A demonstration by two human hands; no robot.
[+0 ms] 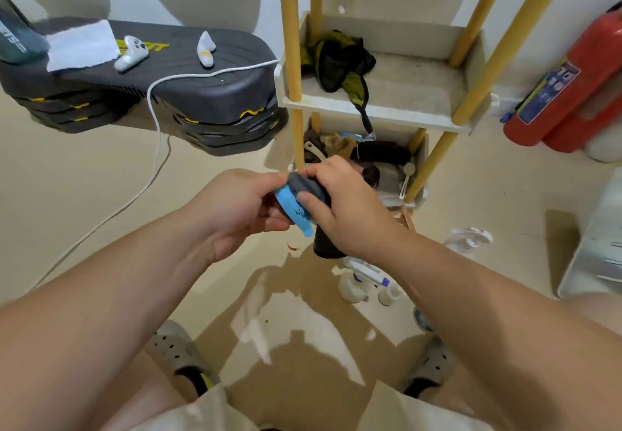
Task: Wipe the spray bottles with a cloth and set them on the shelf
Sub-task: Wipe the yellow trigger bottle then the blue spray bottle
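Shelf point(370, 110) straight ahead of hands; left hand point(235, 205) grips near-upright spray bottle point(328, 245) by head, right hand point(346, 208) clamps cloth point(308, 186) round it.

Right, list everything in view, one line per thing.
spray bottle: one, dark with blue trigger, held at centre
cloth: one, grey, over the bottle's top
shelf: one, white with yellow posts, ahead
bag: one, olive and black, upper shelf tier
clear bottle: one, transparent, floor at right
fire extinguishers: two, red, far right
step platform: one, black, left
controllers: two, white, on the step platform
left hand: one, grips the spray bottle
right hand: one, grips the cloth on it
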